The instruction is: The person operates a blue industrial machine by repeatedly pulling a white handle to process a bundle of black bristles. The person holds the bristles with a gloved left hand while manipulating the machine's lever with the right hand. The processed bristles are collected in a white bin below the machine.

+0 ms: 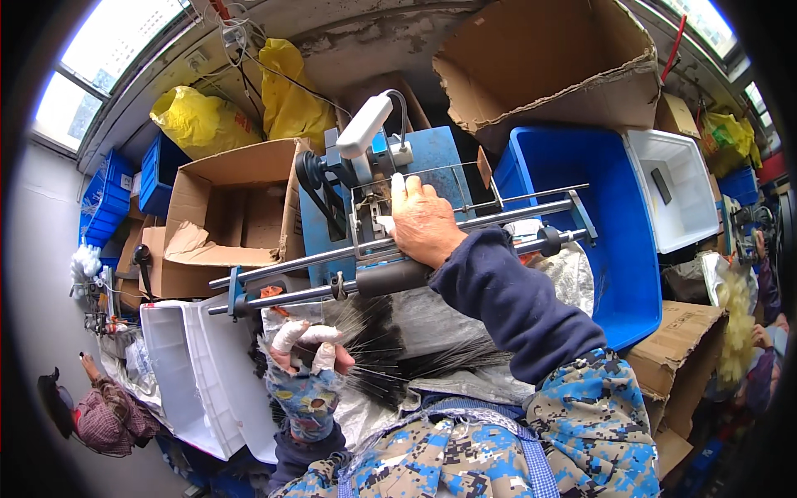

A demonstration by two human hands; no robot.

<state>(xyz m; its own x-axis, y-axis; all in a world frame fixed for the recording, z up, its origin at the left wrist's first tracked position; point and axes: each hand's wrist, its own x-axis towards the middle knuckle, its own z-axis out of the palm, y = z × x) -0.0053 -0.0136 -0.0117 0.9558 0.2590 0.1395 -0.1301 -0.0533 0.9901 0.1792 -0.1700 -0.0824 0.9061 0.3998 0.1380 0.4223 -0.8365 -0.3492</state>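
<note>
My right hand (423, 222) reaches over the blue bench machine (444, 158) and grips the metal carriage (365, 217) at its middle. White tape covers the tip of one finger. Two steel rails (282, 267) and a dark roller (392, 279) run across in front of the machine. Below the rails, my left hand (309, 347) is held with its taped fingers curled; what lies between them, if anything, is too small to make out. Beside it, dark, thin bristles (374, 344) fan out across a silvery sheet (427, 319) over my lap.
An open cardboard box (237, 207) stands left of the machine. To the right is a deep blue bin (627, 282) with a white tray (674, 187) beside it. White bins (195, 365) stand at lower left, near another person (112, 407). A large carton (548, 62) sits behind.
</note>
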